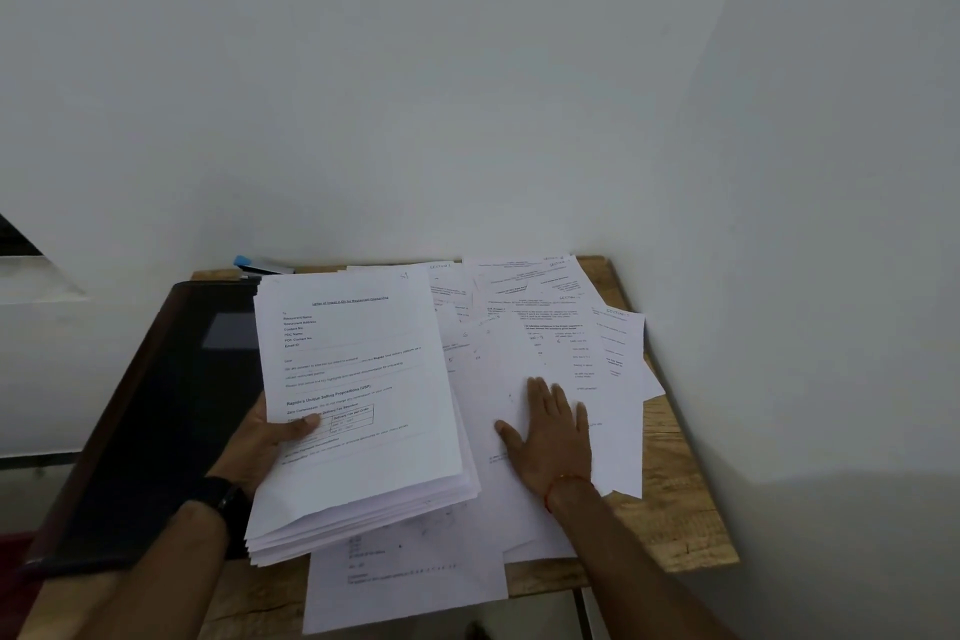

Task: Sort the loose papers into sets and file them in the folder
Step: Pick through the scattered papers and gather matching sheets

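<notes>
Sorting is under way: the left hand (pixel 270 437) grips a stack (pixel 358 405) right of the folder (pixel 156 411); farther right, the right hand (pixel 550 437) presses flat on loose papers (pixel 545 327). Next likely needs pinching one sheet.

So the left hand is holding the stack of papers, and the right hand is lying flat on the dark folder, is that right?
Not quite. The right hand lies flat on the loose papers spread over the wooden table, not on the dark folder, which sits to the left. The head view shows this. The left hand does hold the stack of papers.
</notes>
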